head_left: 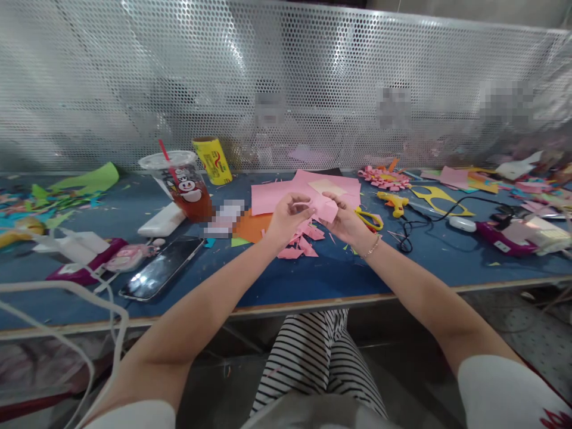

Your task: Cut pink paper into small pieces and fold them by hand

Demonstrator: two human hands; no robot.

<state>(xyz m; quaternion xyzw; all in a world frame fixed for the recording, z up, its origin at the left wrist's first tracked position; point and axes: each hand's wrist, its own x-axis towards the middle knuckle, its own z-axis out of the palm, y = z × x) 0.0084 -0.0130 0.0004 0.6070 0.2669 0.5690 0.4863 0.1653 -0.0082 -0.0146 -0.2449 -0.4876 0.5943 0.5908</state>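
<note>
Between both hands, above the table's middle, is a small piece of pink paper [327,210]. My left hand [289,215] pinches its left side with thumb and fingers. On its right side my right hand [345,221] grips the same piece, fingers behind it. Larger pink sheets [272,196] lie behind the hands, with a pale yellowish piece [328,186] on top. Pink paper scraps [306,247] are piled just below the hands. Scissors with yellow handles [373,220] lie by my right hand, partly hidden behind it. An orange sheet [252,226] lies to the left.
At left stand a drink cup [190,193] with a red straw and a yellow tube [213,161]; a phone [163,268] lies nearer. Right are a yellow glue gun [395,204] with a black cord and a purple power strip [504,238]. A perforated metal screen [304,77] closes off the back.
</note>
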